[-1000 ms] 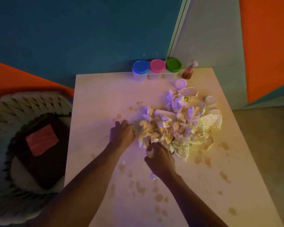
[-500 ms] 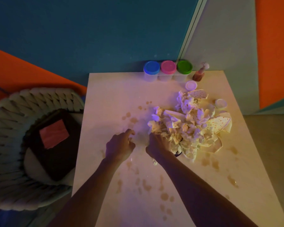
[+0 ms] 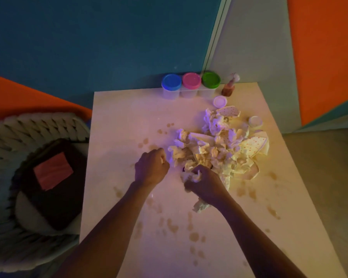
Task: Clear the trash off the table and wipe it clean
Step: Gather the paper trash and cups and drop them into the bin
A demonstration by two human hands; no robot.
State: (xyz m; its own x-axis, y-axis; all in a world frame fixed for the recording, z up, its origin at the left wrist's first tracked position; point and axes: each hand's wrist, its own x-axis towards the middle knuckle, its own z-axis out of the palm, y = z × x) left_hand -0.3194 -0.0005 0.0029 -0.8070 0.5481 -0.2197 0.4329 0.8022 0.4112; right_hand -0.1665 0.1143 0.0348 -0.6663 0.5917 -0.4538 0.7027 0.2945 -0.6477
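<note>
- Gathering is the step in hand, by my reading: both hands work at the near edge of the trash pile (image 3: 215,149), which sits right of centre on the table (image 3: 117,121).
- The right hand (image 3: 206,184) has its fingers curled round a crumpled napkin (image 3: 192,176), and another scrap of paper (image 3: 201,206) pokes out beneath the wrist.
- The left hand (image 3: 151,170) is curled into a loose fist just beside the pile; whether it pinches anything I cannot tell.
- Next move likely calls for scooping the loose heap together without scattering it; wiping has not yet begun.
- The pile is soft crumpled tissue mixed with stiffer, bent polka-dot paper plates (image 3: 254,145).
- Brownish spill stains (image 3: 193,235) speckle the smooth pale tabletop, mostly toward the near side.
- Three small tubs with blue, pink and green lids (image 3: 190,81) line the far edge, next to a small brown bottle (image 3: 228,90).
</note>
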